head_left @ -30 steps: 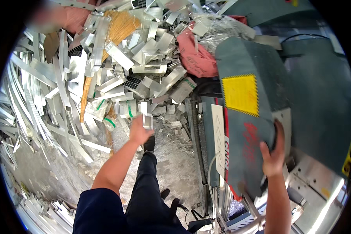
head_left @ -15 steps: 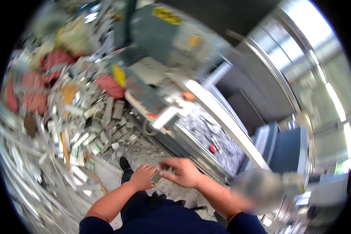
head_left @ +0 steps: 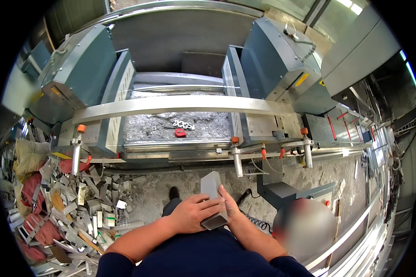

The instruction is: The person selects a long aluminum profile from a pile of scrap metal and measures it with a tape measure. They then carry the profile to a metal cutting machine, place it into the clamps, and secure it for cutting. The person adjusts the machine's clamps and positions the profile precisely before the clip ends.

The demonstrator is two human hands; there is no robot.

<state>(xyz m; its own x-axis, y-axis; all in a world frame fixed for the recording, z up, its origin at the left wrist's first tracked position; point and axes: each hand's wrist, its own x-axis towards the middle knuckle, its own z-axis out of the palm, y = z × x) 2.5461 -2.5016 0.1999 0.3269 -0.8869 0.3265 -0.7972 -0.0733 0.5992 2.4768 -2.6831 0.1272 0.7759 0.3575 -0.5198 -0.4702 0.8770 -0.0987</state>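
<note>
A short grey metal profile piece [head_left: 212,199] is gripped by both hands, the left hand [head_left: 192,213] over its top, the right hand [head_left: 229,210] along its side, just before the saw machine [head_left: 180,124]. It could slip onto the floor [head_left: 148,194] strewn with offcuts [head_left: 78,203]; its near end is hidden.

Both hands are gripping a short grey aluminium profile offcut [head_left: 212,198] in front of the torso. Left hand [head_left: 193,213] is wrapping over its near end from the left; right hand [head_left: 230,207] is supporting it from the right, fingers lying along its side. Offcut is tilting away from the body toward the grey-green cutting machine [head_left: 180,111]. A red object [head_left: 180,132] is lying on the chip-covered machine bed. A scrap pile of profile offcuts [head_left: 78,207] is lying on the floor at left.
</note>
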